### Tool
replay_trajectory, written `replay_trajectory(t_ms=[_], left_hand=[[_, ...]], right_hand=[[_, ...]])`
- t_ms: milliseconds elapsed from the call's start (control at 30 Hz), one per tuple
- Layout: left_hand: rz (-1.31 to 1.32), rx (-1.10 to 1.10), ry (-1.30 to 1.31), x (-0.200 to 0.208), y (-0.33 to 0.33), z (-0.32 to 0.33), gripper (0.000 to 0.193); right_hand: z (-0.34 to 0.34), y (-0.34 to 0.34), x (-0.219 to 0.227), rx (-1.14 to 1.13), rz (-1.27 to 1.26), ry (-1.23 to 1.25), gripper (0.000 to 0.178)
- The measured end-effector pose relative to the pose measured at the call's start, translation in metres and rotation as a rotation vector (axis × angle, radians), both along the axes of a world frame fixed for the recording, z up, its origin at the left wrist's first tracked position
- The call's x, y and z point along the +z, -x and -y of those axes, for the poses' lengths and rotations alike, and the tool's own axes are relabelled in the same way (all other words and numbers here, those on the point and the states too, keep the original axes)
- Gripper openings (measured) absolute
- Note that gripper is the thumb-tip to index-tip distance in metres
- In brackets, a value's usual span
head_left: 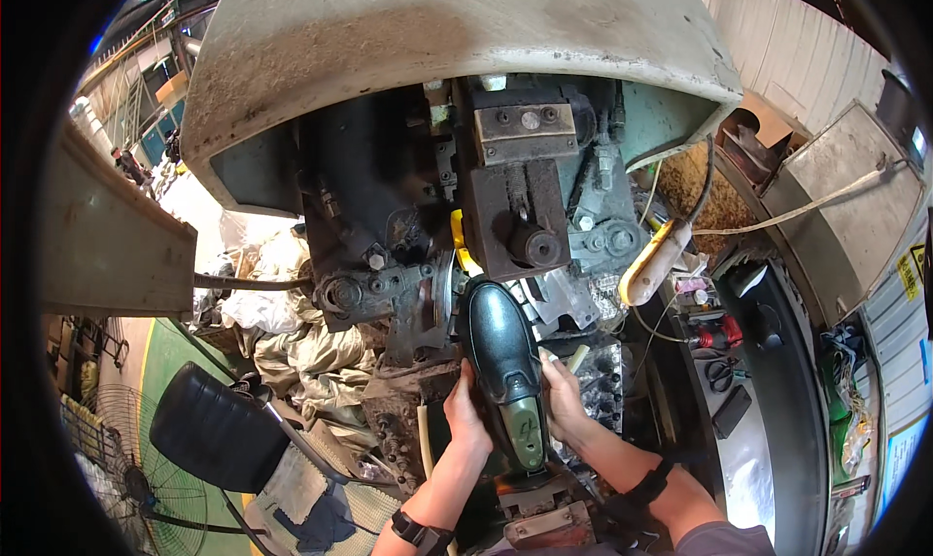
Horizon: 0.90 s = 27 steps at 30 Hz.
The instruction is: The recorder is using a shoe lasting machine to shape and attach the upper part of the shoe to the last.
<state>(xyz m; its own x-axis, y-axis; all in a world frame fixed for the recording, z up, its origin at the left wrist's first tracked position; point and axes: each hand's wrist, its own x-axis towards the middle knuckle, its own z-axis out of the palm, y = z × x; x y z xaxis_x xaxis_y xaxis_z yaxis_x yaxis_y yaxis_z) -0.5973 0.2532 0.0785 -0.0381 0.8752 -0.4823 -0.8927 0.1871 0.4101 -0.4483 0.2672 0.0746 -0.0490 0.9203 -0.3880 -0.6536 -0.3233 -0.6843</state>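
Note:
A black leather shoe upper [496, 328] is stretched over a green shoe last [525, 432], its toe pointing away from me toward the lasting machine. My left hand [466, 412] grips the shoe's left side. On its right side my right hand [564, 398] is closed round it, with the thumb along the edge. The toe lies just below the machine's dark central block [515, 206], close to the metal side arms [374, 298]. Whether the toe touches the machine I cannot tell. Beneath the heel end of the last is a metal support [544, 517].
A grey machine hood [447, 31] hangs overhead. A lamp or handle on a cable [653, 264] hangs at the right. Scissors [721, 373] and a dark phone-like slab [732, 412] lie on the right bench. A black chair [219, 425] and a fan [146, 469] stand at left.

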Motion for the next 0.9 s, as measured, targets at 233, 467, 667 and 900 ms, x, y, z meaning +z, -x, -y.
replay_trajectory(t_ms=[233, 467, 667, 900], left_hand=[[-0.243, -0.15, 0.003, 0.04, -0.004, 0.034, 0.051], [-0.458, -0.005, -0.096, 0.01, -0.032, 0.026, 0.055], [-0.597, 0.063, -0.261, -0.014, -0.024, 0.021, 0.052], [-0.588, -0.149, 0.0, -0.009, 0.015, 0.033, 0.053]], right_hand=[[0.024, -0.006, 0.032, 0.478, 0.265, 0.201, 0.078], [0.033, 0.02, 0.028, 0.172, 0.007, 0.243, 0.071], [0.029, 0.011, 0.004, 0.083, 0.102, 0.085, 0.059], [0.044, -0.06, 0.012, 0.283, 0.51, -0.009, 0.046]])
